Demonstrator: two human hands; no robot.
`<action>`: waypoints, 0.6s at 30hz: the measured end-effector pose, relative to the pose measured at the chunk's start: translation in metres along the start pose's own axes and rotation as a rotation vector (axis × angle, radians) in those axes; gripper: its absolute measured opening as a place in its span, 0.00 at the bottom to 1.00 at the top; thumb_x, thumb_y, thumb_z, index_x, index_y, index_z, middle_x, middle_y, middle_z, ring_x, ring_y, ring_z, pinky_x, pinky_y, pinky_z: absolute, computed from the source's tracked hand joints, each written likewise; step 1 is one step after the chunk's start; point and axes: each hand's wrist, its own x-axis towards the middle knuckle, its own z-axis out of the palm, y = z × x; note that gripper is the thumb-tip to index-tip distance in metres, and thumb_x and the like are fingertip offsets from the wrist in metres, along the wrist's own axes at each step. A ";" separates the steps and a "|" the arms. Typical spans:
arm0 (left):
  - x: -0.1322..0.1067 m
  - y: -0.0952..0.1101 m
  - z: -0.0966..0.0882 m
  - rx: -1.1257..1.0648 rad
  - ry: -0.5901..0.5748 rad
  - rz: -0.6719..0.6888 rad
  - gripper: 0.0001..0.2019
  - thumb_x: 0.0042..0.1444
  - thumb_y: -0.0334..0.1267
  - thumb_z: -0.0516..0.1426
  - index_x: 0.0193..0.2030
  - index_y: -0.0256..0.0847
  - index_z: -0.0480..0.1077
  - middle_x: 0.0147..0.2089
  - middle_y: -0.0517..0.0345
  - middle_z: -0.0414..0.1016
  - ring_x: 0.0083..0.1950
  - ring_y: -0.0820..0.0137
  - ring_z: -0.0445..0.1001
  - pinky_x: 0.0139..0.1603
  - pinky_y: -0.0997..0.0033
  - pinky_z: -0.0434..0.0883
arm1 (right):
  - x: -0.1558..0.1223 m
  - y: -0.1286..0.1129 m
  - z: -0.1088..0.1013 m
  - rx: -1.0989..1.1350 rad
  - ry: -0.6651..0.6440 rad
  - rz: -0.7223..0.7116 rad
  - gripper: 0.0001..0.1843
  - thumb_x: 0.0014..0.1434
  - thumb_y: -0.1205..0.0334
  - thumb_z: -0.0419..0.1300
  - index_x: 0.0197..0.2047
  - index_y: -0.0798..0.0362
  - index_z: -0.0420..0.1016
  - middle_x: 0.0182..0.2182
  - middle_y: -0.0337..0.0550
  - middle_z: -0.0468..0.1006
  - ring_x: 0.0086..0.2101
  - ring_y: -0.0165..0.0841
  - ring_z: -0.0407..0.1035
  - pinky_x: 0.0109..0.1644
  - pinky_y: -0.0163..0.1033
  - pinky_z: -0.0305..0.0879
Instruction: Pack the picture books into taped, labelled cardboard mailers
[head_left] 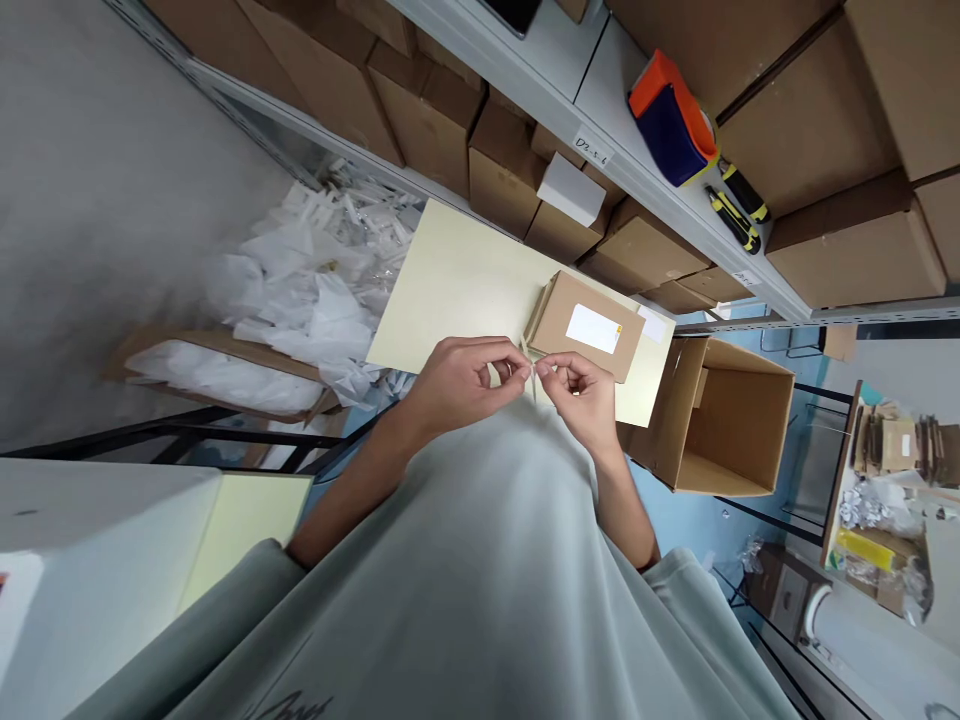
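Note:
Close to my body, the fingertips of my left hand (pixel 474 378) and my right hand (pixel 583 398) almost meet. Both hands are closed in a pinch on a thin pale strip (pixel 534 386), whose exact kind is too small to make out. Just beyond the fingers lies a flat brown cardboard box (pixel 556 305) with a white label (pixel 594 328), seemingly on top of other flat cardboard. It rests on a cream tabletop (pixel 450 275). A white paper (pixel 654 322) lies at the box's far right side.
An open cardboard carton (pixel 731 415) stands right of the table. White crumpled packing material (pixel 307 270) is heaped on the left. Above the table, a metal shelf (pixel 555 75) holds cartons, an orange and blue object (pixel 671 120) and yellow-black cutters (pixel 733 220).

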 end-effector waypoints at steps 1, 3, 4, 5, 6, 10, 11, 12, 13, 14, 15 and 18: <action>0.001 -0.004 0.000 0.007 0.003 -0.005 0.09 0.57 0.44 0.62 0.31 0.44 0.80 0.30 0.58 0.80 0.29 0.71 0.71 0.30 0.72 0.68 | 0.001 0.003 -0.001 0.007 0.009 0.013 0.16 0.65 0.45 0.67 0.37 0.49 0.80 0.19 0.27 0.60 0.20 0.25 0.54 0.25 0.33 0.56; 0.002 -0.015 -0.001 0.029 0.027 -0.033 0.08 0.55 0.44 0.61 0.31 0.44 0.79 0.31 0.58 0.81 0.31 0.70 0.73 0.31 0.72 0.68 | 0.002 0.009 -0.003 0.032 0.049 0.048 0.13 0.64 0.48 0.65 0.37 0.49 0.77 0.19 0.26 0.60 0.20 0.25 0.55 0.24 0.32 0.57; 0.003 -0.022 -0.002 0.042 0.047 -0.060 0.08 0.54 0.43 0.61 0.30 0.44 0.79 0.31 0.57 0.82 0.31 0.69 0.74 0.31 0.72 0.69 | 0.003 0.012 -0.006 0.052 0.077 0.067 0.12 0.63 0.49 0.64 0.37 0.48 0.75 0.19 0.26 0.60 0.19 0.25 0.56 0.23 0.32 0.57; 0.005 -0.030 -0.004 0.056 0.072 -0.095 0.08 0.53 0.43 0.61 0.31 0.44 0.79 0.31 0.57 0.82 0.32 0.68 0.75 0.32 0.72 0.69 | 0.004 0.014 -0.009 0.074 0.107 0.086 0.11 0.62 0.50 0.64 0.37 0.48 0.74 0.19 0.25 0.61 0.18 0.25 0.57 0.22 0.31 0.57; 0.006 -0.040 -0.008 0.067 0.098 -0.133 0.08 0.52 0.43 0.61 0.31 0.44 0.79 0.31 0.57 0.82 0.33 0.68 0.76 0.32 0.72 0.70 | 0.004 0.017 -0.012 0.096 0.136 0.103 0.10 0.61 0.50 0.63 0.37 0.48 0.73 0.19 0.25 0.62 0.18 0.25 0.58 0.21 0.31 0.57; 0.017 -0.087 -0.037 0.069 0.193 -0.265 0.08 0.49 0.41 0.60 0.32 0.42 0.80 0.30 0.57 0.82 0.33 0.67 0.78 0.34 0.72 0.71 | 0.005 0.026 -0.028 0.178 0.225 0.155 0.11 0.57 0.52 0.65 0.35 0.48 0.71 0.17 0.24 0.62 0.16 0.24 0.58 0.20 0.31 0.56; 0.021 -0.101 -0.049 0.065 0.206 -0.299 0.09 0.49 0.40 0.60 0.33 0.41 0.80 0.29 0.57 0.81 0.33 0.67 0.78 0.33 0.73 0.71 | 0.004 0.028 -0.032 0.200 0.239 0.163 0.11 0.57 0.51 0.66 0.35 0.48 0.71 0.17 0.23 0.61 0.16 0.24 0.58 0.20 0.31 0.56; 0.024 -0.114 -0.064 0.071 0.221 -0.336 0.09 0.49 0.40 0.60 0.33 0.40 0.79 0.28 0.58 0.81 0.31 0.68 0.78 0.32 0.73 0.70 | 0.003 0.029 -0.035 0.221 0.253 0.169 0.12 0.58 0.51 0.67 0.35 0.48 0.71 0.16 0.23 0.60 0.16 0.24 0.57 0.20 0.31 0.56; 0.028 -0.128 -0.081 0.094 0.243 -0.373 0.09 0.50 0.40 0.60 0.34 0.40 0.79 0.27 0.58 0.80 0.29 0.69 0.77 0.30 0.74 0.69 | 0.002 0.031 -0.039 0.241 0.271 0.171 0.13 0.58 0.50 0.67 0.35 0.48 0.71 0.16 0.23 0.59 0.16 0.24 0.57 0.20 0.31 0.56; 0.032 -0.140 -0.100 0.145 0.273 -0.396 0.09 0.51 0.40 0.59 0.35 0.39 0.78 0.26 0.60 0.79 0.28 0.70 0.76 0.28 0.75 0.68 | 0.000 0.031 -0.043 0.256 0.297 0.169 0.13 0.58 0.50 0.68 0.35 0.49 0.71 0.16 0.23 0.58 0.16 0.24 0.56 0.20 0.32 0.56; 0.036 -0.151 -0.122 0.223 0.315 -0.405 0.09 0.53 0.40 0.59 0.36 0.38 0.77 0.25 0.61 0.78 0.26 0.72 0.75 0.28 0.76 0.68 | -0.002 0.032 -0.048 0.265 0.331 0.164 0.14 0.59 0.50 0.68 0.35 0.49 0.71 0.17 0.23 0.58 0.16 0.24 0.56 0.20 0.32 0.56; 0.053 -0.173 -0.189 0.463 0.298 -0.256 0.13 0.66 0.41 0.53 0.44 0.34 0.74 0.28 0.63 0.79 0.27 0.74 0.75 0.31 0.79 0.69 | -0.010 0.031 -0.061 0.261 0.441 0.145 0.12 0.61 0.52 0.67 0.35 0.50 0.73 0.18 0.25 0.61 0.18 0.25 0.59 0.21 0.32 0.56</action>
